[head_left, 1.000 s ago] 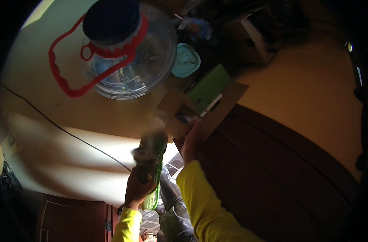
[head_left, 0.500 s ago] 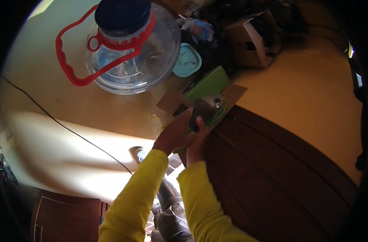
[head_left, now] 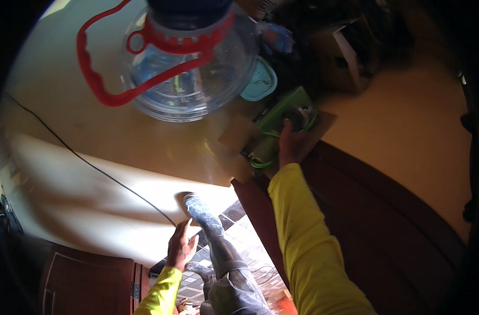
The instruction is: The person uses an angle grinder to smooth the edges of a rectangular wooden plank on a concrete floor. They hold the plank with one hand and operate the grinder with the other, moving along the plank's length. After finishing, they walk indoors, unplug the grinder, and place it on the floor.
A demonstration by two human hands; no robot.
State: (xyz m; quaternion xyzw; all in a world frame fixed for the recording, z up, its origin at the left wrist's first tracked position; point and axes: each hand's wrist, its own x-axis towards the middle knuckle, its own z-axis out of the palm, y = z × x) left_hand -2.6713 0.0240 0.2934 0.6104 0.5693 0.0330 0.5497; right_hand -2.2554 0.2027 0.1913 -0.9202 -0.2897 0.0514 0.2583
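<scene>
I've withdrawn my left hand (head_left: 181, 245), open and empty, leaving only my right hand (head_left: 290, 145), grip unclear, touching the dark rounded object (head_left: 293, 116) at the brown cardboard box (head_left: 236, 131)

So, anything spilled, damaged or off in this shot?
No obvious spill or damage. Only the teal lid, right of the clear plastic jug, looks slightly odd: faint dark marks on its face, dirt or print, can't tell.

Long, creased yellow sleeves (head_left: 310, 236) go with greyish trousers (head_left: 234, 289) and dark, pale-smudged boots (head_left: 217, 239).
</scene>
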